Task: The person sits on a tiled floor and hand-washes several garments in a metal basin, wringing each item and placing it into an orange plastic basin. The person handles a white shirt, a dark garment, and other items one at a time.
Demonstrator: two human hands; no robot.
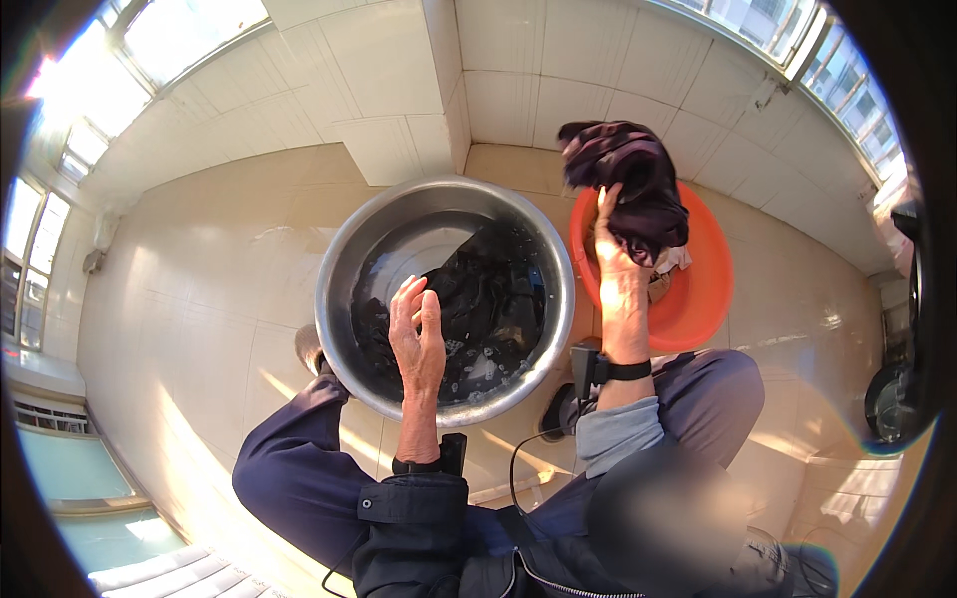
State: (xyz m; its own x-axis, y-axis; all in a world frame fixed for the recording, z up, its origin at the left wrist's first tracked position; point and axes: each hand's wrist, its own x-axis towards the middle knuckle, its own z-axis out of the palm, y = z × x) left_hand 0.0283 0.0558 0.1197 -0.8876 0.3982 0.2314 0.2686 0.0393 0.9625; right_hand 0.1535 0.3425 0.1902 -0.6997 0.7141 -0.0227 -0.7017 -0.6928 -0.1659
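Observation:
My right hand [619, 258] holds a bunched dark maroon garment [635, 168], blurred at its upper left edge, above an orange plastic basin [706, 284]. Inside that basin, partly hidden by the garment and my wrist, lies some pale, patterned cloth [671, 259]. My left hand [417, 340] hovers over a large round metal basin [329, 299], its fingers loosely bent, the thumb apart, nothing in it. Dark cloth [486, 291] lies soaking there in water with patches of suds.
Both basins stand on a beige tiled floor [217, 299] between my bent knees and the tiled wall [583, 45], which juts out in a corner behind the metal one. A black cable [512, 471] runs from my right wrist device. A dark round pan-like object [887, 404] is at far right.

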